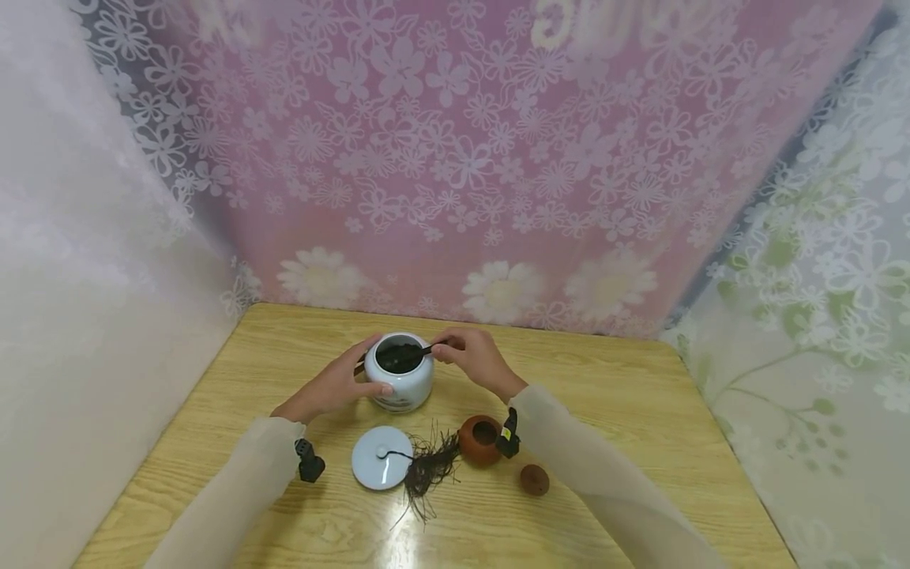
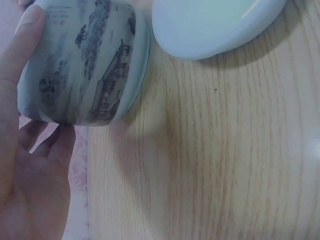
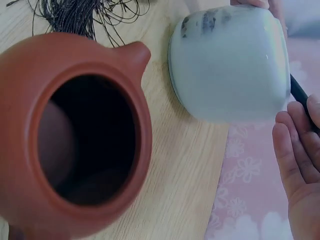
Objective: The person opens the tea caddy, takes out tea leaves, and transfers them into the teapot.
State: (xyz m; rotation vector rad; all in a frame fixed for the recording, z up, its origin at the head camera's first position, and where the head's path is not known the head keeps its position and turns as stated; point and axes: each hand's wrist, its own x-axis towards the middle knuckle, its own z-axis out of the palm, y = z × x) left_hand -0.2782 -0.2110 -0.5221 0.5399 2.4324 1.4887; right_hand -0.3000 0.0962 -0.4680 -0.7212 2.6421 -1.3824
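A white porcelain jar (image 1: 407, 391) with a grey landscape print stands uncovered toward the back of the table, dark stuff inside it. My left hand (image 1: 340, 386) grips its left side, thumb at the front and fingers round the back; the left wrist view shows this hold on the jar (image 2: 87, 65). With thumb and fingertips, my right hand (image 1: 478, 359) pinches the thin black handle of a scoop (image 1: 427, 350) at the jar's right rim. The scoop's head reaches into the mouth, over the dark contents. In the right wrist view the handle (image 3: 299, 91) shows beyond the jar.
In front of the jar lies its white lid (image 1: 373, 472), a dark cord at its knob. A tangle of dark threads (image 1: 430, 468) lies beside it. A brown clay teapot (image 1: 472, 454) stands uncovered under my right wrist, its small lid (image 1: 535, 480) nearby. Patterned curtains (image 1: 455, 158) surround the table.
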